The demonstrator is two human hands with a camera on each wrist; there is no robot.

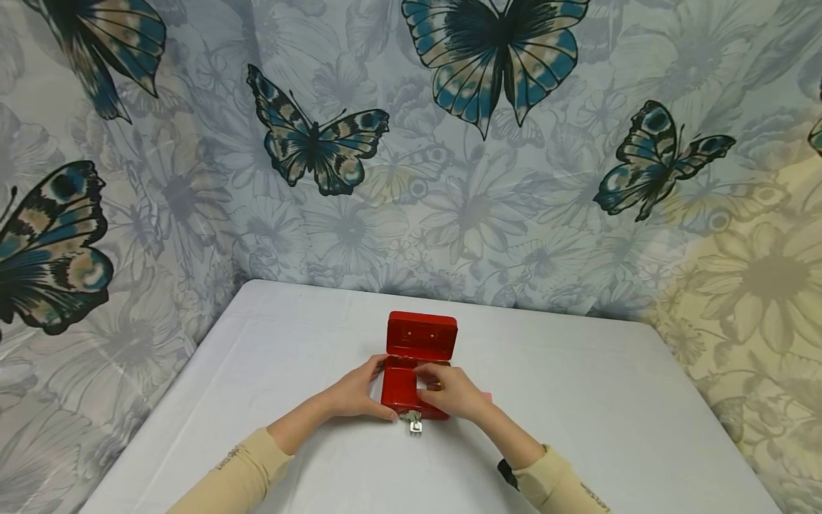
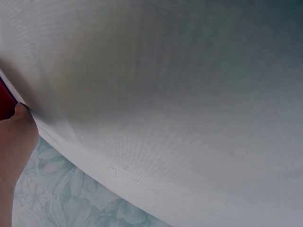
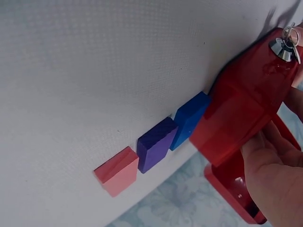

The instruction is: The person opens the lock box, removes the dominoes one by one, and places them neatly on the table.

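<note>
A small red metal cash box [image 1: 399, 389] stands on the table with its lid [image 1: 422, 335] raised at the back. Keys on a ring [image 1: 416, 427] hang from the lock on its front. My left hand [image 1: 353, 391] grips the box's left side, thumb at the front corner and fingers toward the back. Over the right part of the box, my right hand [image 1: 452, 391] reaches inside with bent fingers. Something white and a bit of yellow show between its thumb and fingers; what they are is unclear. In the right wrist view, the right hand [image 3: 274, 175] hides the box's inside.
Beside the box's right side, a blue block [image 3: 189, 119], a purple block [image 3: 156, 145] and a pink block [image 3: 118, 172] stand in a row on the white-covered table [image 1: 565, 400]. Butterfly-printed cloth [image 1: 462, 178] hangs behind and beside the table.
</note>
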